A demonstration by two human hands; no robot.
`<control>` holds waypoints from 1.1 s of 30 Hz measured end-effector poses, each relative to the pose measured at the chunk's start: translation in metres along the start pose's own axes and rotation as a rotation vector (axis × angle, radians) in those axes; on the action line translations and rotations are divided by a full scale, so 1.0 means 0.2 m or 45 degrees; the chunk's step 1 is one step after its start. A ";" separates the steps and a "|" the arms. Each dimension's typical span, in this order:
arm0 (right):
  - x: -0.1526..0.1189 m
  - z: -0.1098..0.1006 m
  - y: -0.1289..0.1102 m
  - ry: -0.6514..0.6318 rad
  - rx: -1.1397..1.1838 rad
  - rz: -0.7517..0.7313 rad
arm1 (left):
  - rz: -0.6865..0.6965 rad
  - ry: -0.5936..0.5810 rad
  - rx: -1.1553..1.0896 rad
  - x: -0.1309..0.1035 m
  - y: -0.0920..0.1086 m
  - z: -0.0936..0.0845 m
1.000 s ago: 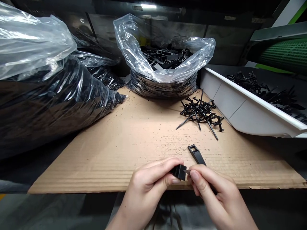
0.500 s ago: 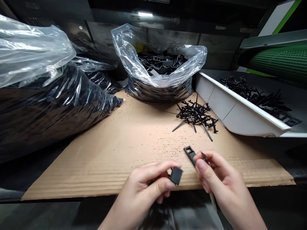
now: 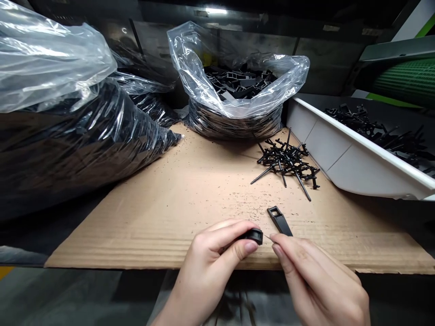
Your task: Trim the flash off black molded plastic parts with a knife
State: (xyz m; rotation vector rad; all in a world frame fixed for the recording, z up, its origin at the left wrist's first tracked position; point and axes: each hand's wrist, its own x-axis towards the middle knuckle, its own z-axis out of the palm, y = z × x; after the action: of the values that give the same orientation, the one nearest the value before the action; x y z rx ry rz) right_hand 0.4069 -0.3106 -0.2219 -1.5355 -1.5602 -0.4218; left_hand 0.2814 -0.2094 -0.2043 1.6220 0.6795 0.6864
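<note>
Between the thumb and fingers of my left hand (image 3: 217, 253) is a small black plastic part (image 3: 254, 236), its end turned to the right. My right hand (image 3: 316, 267) is closed on a thin blade (image 3: 268, 237), whose narrow tip points at that part, a small gap apart. The fingers hide the rest of the blade. Just beyond my right fingertips, a long black plastic piece with a square opening (image 3: 280, 222) lies on the cardboard sheet (image 3: 142, 217).
A pile of black sprue-like pieces (image 3: 287, 160) lies farther back. Behind it stands an open clear bag of black parts (image 3: 238, 111). A large filled bag (image 3: 68, 149) is at left. On the right, a white-walled tray (image 3: 333, 145) holds more black parts. Small dark shavings dot the cardboard.
My left hand has turned the small part so its end faces right. My right hand has rotated, bringing the blade tip toward the part. The view has shifted slightly.
</note>
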 end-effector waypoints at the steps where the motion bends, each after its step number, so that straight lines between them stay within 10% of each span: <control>1: 0.00 0.00 0.00 -0.003 0.003 0.007 | 0.038 -0.003 0.015 0.00 0.00 0.00; 11: 0.00 -0.01 0.00 -0.163 -0.013 0.070 | 0.252 -0.033 0.012 0.01 -0.01 -0.01; 17: 0.12 -0.08 -0.03 -0.689 0.459 0.590 | 0.337 -0.107 0.010 0.00 -0.02 -0.02; 33: 0.19 -0.13 0.04 -1.430 1.401 1.412 | 0.643 -0.085 0.225 -0.02 -0.05 -0.02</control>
State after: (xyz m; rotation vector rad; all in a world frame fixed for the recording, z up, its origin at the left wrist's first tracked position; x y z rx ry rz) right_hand 0.4287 -0.3051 -0.1820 -1.3800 -0.9390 1.8438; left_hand 0.2749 -0.2091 -0.2139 1.9971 0.2820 0.9477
